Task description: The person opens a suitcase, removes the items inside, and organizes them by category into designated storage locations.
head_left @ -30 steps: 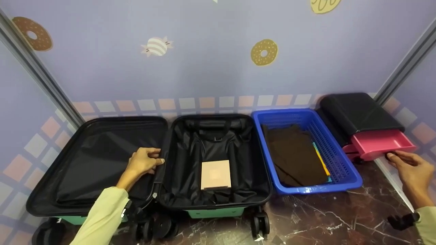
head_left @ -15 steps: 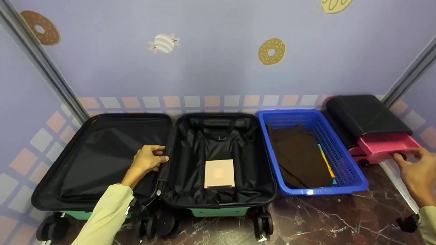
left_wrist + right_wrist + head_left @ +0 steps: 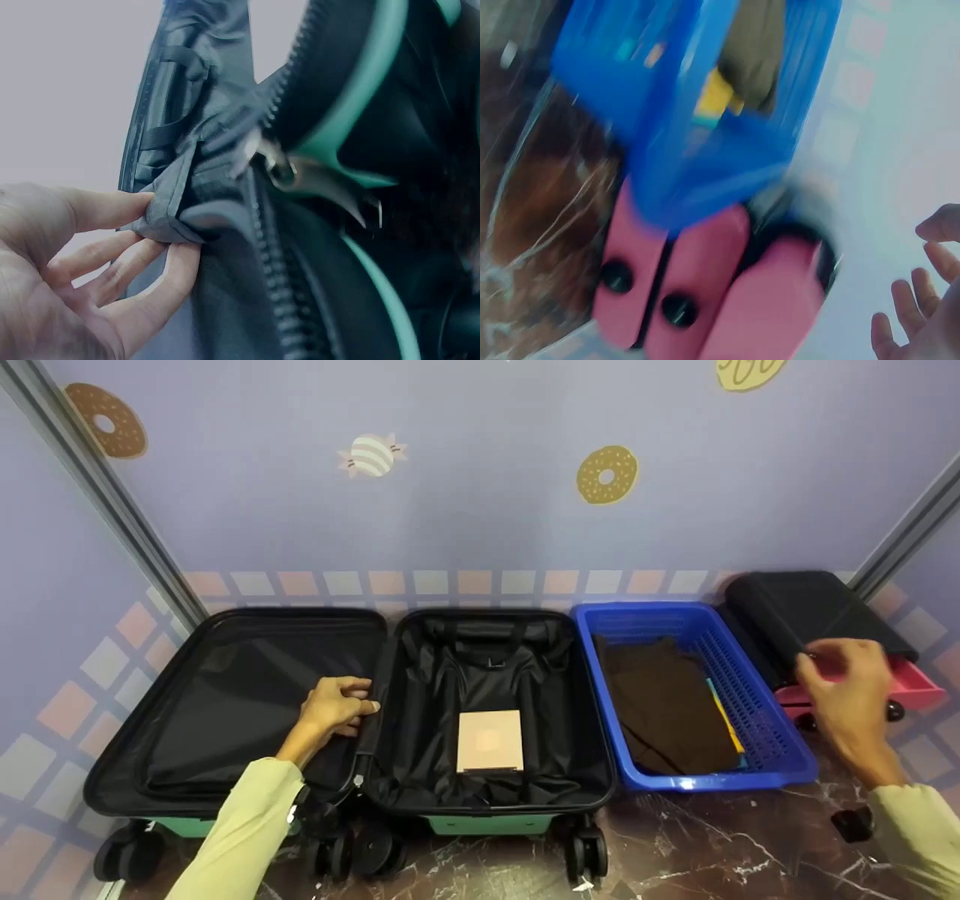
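Observation:
A suitcase lies spread wide on the floor, black-lined with green outside. My left hand pinches the fabric edge of the lining by the hinge between its halves; the left wrist view shows thumb and fingers on that grey-black fabric, near a zipper pull. A flat beige square box sits in the right half. My right hand, fingers loosely bent and holding nothing, hovers before a black cabinet with pink drawers. Its upper drawer sticks out, partly hidden behind the hand.
A blue basket stands between suitcase and cabinet, with folded dark brown cloth and something yellow and blue inside. The patterned wall rises directly behind. Marble-look floor runs along the front, beside the suitcase wheels.
My right hand has let go of the pink drawer's knob and moved up and left in front of the cabinet. My left hand keeps its pinch on the lining. The head view has shifted slightly.

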The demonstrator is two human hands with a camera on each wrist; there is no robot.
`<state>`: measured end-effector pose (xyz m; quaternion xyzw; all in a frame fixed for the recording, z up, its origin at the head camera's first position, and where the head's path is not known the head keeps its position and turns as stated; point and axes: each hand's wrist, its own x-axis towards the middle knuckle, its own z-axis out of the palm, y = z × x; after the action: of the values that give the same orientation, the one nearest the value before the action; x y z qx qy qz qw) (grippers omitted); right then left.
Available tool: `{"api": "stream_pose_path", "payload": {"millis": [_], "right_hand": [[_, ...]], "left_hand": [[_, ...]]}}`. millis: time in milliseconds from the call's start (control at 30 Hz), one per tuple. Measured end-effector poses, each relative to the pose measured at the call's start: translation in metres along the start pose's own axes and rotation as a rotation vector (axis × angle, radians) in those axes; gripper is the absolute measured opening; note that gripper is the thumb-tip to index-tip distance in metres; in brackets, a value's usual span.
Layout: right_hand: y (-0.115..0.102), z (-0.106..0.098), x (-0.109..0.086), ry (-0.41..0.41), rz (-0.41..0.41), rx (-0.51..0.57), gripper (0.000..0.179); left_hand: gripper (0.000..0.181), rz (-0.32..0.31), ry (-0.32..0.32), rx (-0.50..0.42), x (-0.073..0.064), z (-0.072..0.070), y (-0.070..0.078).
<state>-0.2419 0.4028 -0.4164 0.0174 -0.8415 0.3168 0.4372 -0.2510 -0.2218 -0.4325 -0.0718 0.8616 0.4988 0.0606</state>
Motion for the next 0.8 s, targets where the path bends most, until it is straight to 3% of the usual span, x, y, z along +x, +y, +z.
{"api": "stream_pose_path", "payload": {"millis": [300, 567, 800], "right_hand": [[-0.071, 0.058, 0.005, -0.232, -0.217, 0.131, 0.018], [-0.13, 0.115, 0.016, -0.634, -0.3, 0.131, 0.022], [-0.174, 0.157, 0.011, -0.881, -0.431, 0.114, 0.023]], "left_hand": [[0.056, -0.02, -0.007, -0.004, 0.001, 0.0, 0.0], [0.057, -0.015, 0.009, 0.052, 0.003, -0.001, 0.001], [0.057, 0.007, 0.006, 0.017, 0.001, -0.001, 0.001]]}}
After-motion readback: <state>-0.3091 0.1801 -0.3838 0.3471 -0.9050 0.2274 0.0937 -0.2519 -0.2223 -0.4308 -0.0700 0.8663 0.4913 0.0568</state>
